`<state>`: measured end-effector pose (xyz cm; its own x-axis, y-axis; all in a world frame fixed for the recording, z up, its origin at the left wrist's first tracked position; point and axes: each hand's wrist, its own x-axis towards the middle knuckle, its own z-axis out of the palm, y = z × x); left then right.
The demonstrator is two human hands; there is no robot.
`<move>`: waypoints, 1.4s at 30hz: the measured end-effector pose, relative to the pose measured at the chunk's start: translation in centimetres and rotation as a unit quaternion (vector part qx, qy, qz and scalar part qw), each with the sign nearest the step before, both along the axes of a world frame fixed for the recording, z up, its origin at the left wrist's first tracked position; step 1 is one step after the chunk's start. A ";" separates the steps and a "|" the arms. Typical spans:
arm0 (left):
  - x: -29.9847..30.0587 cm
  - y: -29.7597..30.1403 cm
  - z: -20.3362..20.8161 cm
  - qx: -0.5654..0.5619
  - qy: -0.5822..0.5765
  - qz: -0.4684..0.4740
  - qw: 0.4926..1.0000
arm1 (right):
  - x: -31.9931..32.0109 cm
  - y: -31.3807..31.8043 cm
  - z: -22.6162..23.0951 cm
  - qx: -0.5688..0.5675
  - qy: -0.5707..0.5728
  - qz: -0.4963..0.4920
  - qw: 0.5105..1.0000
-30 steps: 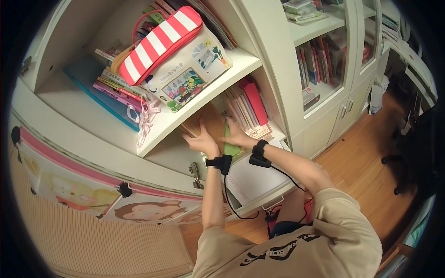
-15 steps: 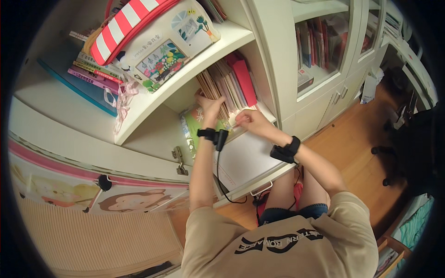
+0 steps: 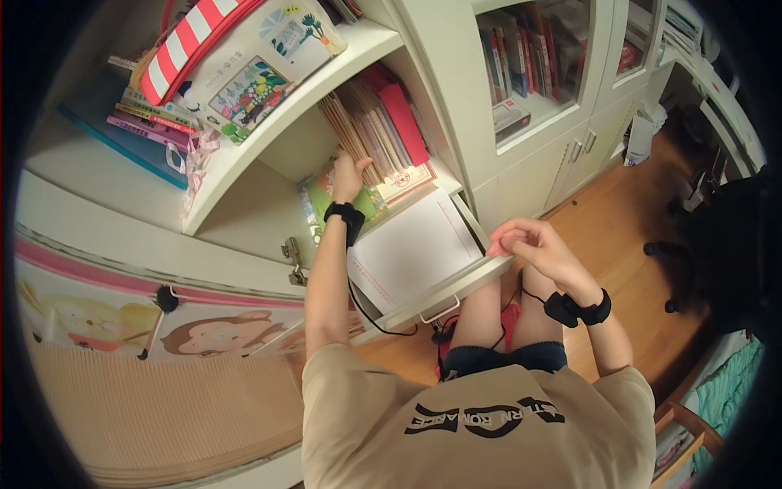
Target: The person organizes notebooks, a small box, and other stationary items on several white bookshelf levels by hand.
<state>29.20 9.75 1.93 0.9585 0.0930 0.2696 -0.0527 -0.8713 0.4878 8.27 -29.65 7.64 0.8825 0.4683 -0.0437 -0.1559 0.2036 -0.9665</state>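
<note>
The left hand [image 3: 349,179], thumb spread from its fingers, would best steady the books [image 3: 376,130] at upper centre evenly, the right hand [image 3: 542,254], fingers curled together, being beside the drawer [image 3: 468,283].

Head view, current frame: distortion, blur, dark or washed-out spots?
Head view: black fisheye rim around the corners, upper shelf edge bowed. Head view: black chair sinks into shadow, little detail. Head view: white paper looks bright, its pinkish lines faint. Head view: left hand and right hand outlines readable, no strong motion smear.
</note>
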 end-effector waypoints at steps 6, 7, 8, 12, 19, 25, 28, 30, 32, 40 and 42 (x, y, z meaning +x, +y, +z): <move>-0.2 2.1 0.4 -0.027 0.047 0.022 0.998 | -1.5 -0.7 -0.8 -0.042 -0.039 -0.036 0.998; -0.9 3.2 0.9 -0.022 0.039 0.035 0.998 | -2.1 -0.4 -0.8 -0.039 -0.029 -0.029 0.998; -1.5 2.6 1.4 -0.021 0.036 0.037 0.998 | -2.5 -0.6 -1.1 -0.041 -0.012 -0.031 0.999; -7.8 -1.9 5.7 0.026 0.271 -0.087 0.958 | -3.1 -3.4 -4.0 -0.077 -0.005 -0.010 0.997; -17.7 -6.1 1.1 0.144 0.083 -0.106 0.980 | -2.5 -1.0 -5.3 -0.110 -0.005 -0.026 0.994; -17.1 -6.0 2.0 0.161 0.132 -0.131 0.969 | -2.9 1.3 -5.5 -0.171 -0.044 0.004 0.984; -16.6 -6.5 2.9 0.134 0.160 -0.171 0.963 | -1.9 1.3 -8.2 -0.137 -0.054 -0.001 0.989; -17.7 -7.3 4.6 0.163 0.177 -0.166 0.956 | -1.0 2.1 -7.6 -0.192 -0.129 -0.068 0.971; -18.0 -6.8 4.0 0.172 0.184 -0.159 0.955 | 0.2 4.0 -6.1 -0.244 -0.206 -0.127 0.939; -19.9 -8.8 3.4 0.163 0.081 -0.118 0.976 | 10.4 15.3 -1.3 -0.481 -0.464 0.230 0.707; -20.2 -8.5 2.6 0.132 0.107 -0.075 0.983 | 12.0 16.9 -1.6 -0.443 -0.463 0.313 0.701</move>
<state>9.01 1.20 4.52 0.9934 -0.0998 0.0561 -0.1110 -0.9593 0.2595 20.25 -12.75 6.03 0.3578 0.9277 -0.1069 0.8310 -0.3686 -0.4166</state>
